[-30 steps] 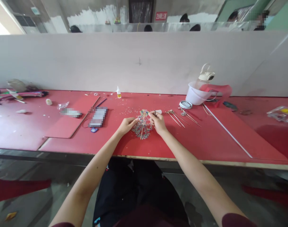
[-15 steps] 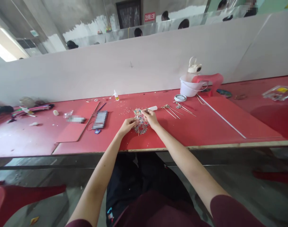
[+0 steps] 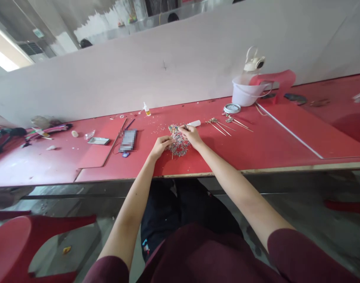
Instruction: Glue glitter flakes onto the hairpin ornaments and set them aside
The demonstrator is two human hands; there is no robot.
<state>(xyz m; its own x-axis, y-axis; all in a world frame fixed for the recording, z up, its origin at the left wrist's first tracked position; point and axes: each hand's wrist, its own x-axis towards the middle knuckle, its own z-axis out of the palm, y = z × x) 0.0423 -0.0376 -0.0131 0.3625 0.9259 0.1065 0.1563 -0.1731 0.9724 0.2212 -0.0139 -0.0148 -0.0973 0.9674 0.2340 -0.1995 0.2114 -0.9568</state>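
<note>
My left hand [image 3: 162, 145] is closed in a pinch around a thin pale stick [image 3: 172, 155], which stands nearly upright with a small multicoloured ornament [image 3: 173, 128] at its top. Close by on the right, my right hand [image 3: 191, 135] has its fingers pressed together beside the ornament. Something small and dark shows at those fingertips, too small to name. Beneath both hands, a heap of tiny multicoloured beads or chips [image 3: 180, 148] is spread on the red table [image 3: 144, 163]. A white tube-shaped thing [image 3: 194, 123] lies just beyond my right hand.
Several ornamented sticks [image 3: 219, 125] lie to the right, near a round tin lid [image 3: 232, 108]. Behind them stands a white bucket [image 3: 244, 94] holding a bottle [image 3: 253, 64]. A small glue bottle [image 3: 146, 109] stands at the back; a phone [image 3: 128, 140] lies left.
The camera view has tilted down and shifted slightly left, so the table appears higher. Both hands keep nearly the same pose around the stick and its ornament.
</note>
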